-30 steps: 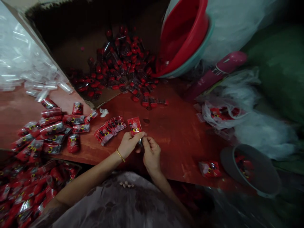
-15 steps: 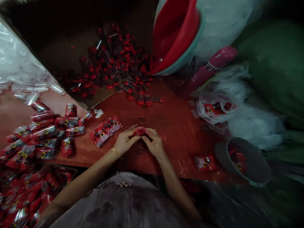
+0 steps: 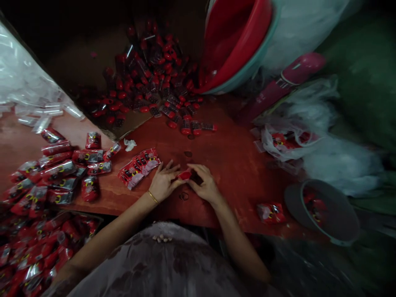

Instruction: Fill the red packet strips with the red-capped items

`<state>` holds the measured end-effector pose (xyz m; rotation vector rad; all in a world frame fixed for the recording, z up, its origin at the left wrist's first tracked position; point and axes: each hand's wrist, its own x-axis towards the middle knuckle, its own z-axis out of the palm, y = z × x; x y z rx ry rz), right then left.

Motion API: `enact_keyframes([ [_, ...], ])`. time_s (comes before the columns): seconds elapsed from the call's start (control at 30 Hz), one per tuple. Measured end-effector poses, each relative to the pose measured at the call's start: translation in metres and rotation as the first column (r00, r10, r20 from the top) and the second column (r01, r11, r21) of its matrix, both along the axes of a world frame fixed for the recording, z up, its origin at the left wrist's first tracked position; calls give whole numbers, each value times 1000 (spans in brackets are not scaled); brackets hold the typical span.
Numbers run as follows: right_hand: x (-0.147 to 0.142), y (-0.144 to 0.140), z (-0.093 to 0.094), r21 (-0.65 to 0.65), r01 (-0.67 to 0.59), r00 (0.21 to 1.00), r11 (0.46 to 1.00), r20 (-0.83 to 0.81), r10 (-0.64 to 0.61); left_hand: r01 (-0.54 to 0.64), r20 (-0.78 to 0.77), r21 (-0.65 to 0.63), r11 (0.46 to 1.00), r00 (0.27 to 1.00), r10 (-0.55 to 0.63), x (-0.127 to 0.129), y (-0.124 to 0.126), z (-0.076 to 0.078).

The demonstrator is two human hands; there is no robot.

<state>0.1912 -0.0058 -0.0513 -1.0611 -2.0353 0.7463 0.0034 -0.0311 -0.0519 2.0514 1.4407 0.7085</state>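
Observation:
Over the table, both hands meet at a small red printed wrapper [image 3: 185,175], now turned so that its folded red side shows. My right hand [image 3: 204,184] pinches it between thumb and fingers. From the other side my left hand [image 3: 163,181], with a gold bangle at the wrist, grips its edge by the thumb while the other fingers fan out. Flat stacks of red printed wrappers [image 3: 139,167] lie just left of my left hand. Further left is a pile of clear tubes in red wrappers [image 3: 58,169].
A cardboard box [image 3: 130,128] holds many red-capped clear bottles [image 3: 167,78], some spilling onto the red table [image 3: 229,165]. Red and teal basins [image 3: 238,53] lean behind. At right are a magenta flask [image 3: 284,82], plastic bags [image 3: 337,165], a grey tub [image 3: 331,214] and a wrapper bundle [image 3: 270,213].
The fingers of my left hand have spread away from the wrapper, and the piece has turned between the hands. The whole view has shifted slightly.

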Motion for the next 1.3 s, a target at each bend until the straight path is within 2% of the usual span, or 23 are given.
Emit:
enact_keyframes([
  [0.2,1,10,2,86,-115,992,990,-45,119,12,-26,-29,999,1000,-13,0,1,1],
  [0.43,-2,10,-9,158,-121,990,980,97,106,32,-112,-1,999,993,-32,0,2,-1],
  [0.57,-2,10,-12,202,-117,982,972,167,84,-20,28,9,1000,999,20,1,-1,-3],
  [0.7,2,10,-18,203,-128,981,971,170,94,0,167,25,1000,986,-4,7,-9,-3],
  [0.8,5,13,-24,211,-111,988,971,133,84,-73,212,6,997,975,70,3,-18,8],
  [0.9,3,13,-25,182,-84,989,980,133,60,-225,295,-32,974,929,224,-26,-39,30],
  [0.93,2,13,-24,176,-72,990,982,134,49,-306,297,-23,952,907,298,-43,-48,38],
  [1.0,-2,11,-20,173,-42,992,984,124,21,-521,219,30,853,836,503,-85,-69,53],
  [1.07,-4,8,-16,162,-30,993,986,119,11,-715,67,155,682,696,715,-133,-89,64],
  [1.13,-6,7,-13,152,-19,992,988,127,0,-747,-191,273,606,575,796,-175,-103,71],
  [1.2,-7,7,-12,152,5,989,988,148,-28,-728,-364,389,565,442,820,-204,-111,75],
  [1.27,-11,12,-10,166,55,983,985,165,-83,-720,-337,513,466,331,882,-214,-113,79],
  [1.3,-14,18,-7,184,80,976,980,184,-114,-721,-298,546,427,310,903,-213,-110,81],
])
